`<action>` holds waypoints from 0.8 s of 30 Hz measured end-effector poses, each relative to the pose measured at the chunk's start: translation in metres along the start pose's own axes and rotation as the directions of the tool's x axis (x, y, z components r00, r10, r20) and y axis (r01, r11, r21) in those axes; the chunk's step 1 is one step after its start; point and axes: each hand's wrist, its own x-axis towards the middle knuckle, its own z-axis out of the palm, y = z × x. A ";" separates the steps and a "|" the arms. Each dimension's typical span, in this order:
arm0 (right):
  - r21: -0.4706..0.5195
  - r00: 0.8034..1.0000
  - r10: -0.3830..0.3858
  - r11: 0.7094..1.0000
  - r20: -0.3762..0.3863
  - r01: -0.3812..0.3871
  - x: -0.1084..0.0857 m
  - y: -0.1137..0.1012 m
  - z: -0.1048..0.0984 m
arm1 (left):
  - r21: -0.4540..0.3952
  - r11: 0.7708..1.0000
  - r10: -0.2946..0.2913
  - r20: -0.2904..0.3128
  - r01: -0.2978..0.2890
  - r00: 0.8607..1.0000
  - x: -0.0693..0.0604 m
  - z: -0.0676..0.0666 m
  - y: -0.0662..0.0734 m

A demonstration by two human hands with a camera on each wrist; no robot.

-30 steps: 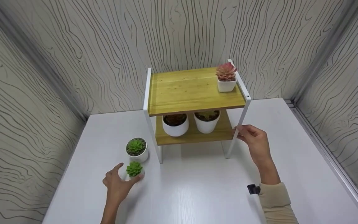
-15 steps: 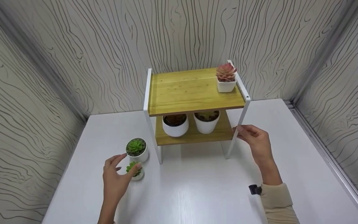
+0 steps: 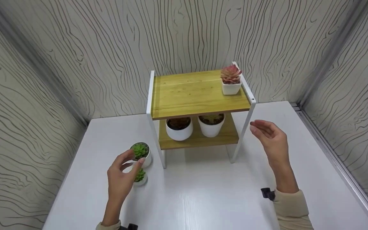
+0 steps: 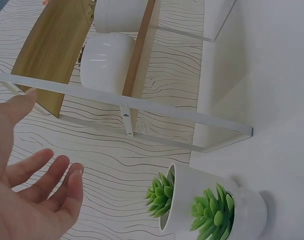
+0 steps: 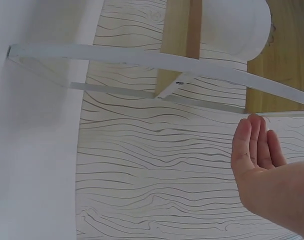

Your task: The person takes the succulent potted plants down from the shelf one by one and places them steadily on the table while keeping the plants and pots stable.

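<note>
My left hand (image 3: 119, 177) is held above the left side of the table, its fingers bent, thumb apart and nothing between them. Just beyond and below it stand two green succulents in white pots, a larger one (image 3: 147, 159) and a smaller one (image 3: 140, 177), both partly covered by the hand in the head view. In the left wrist view they stand close together, to the right of the hand. My right hand (image 3: 275, 143) is just outside the right leg of the two-tier shelf (image 3: 187, 95), apart from it and holding nothing, with its fingers slightly bent.
A pink succulent in a square white pot (image 3: 231, 88) stands at the top board's right end. Two round white pots, one left (image 3: 180, 132) and one right (image 3: 210, 130), sit on the lower board. Wood-grain panels (image 3: 107, 48) enclose the white table (image 3: 196, 195) behind and at both sides.
My right hand has let go of the shelf's right leg and drawn away to the right. My left hand has moved forward from beside the smaller succulent toward the larger one.
</note>
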 end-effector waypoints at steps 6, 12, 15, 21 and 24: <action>-0.064 0.999 -0.015 0.998 -0.048 0.012 -0.006 -0.013 -0.001 | -0.035 0.999 -0.001 0.029 0.002 1.000 0.006 0.005 0.003; -0.110 0.996 -0.043 0.993 -0.073 0.035 -0.012 -0.026 -0.001 | -0.066 0.998 -0.005 0.067 0.010 0.998 0.014 0.009 0.007; -0.097 0.995 -0.061 0.994 -0.078 0.054 -0.015 -0.033 -0.002 | -0.086 0.996 0.001 0.085 0.007 0.996 0.021 0.012 0.011; -0.041 0.990 -0.104 0.994 -0.091 0.100 -0.020 -0.047 0.000 | -0.150 0.988 -0.015 0.134 0.035 0.991 0.037 0.018 0.021; -0.026 0.989 -0.122 0.992 -0.089 0.120 -0.023 -0.052 0.002 | -0.157 0.986 -0.029 0.136 0.050 0.990 0.043 0.020 0.026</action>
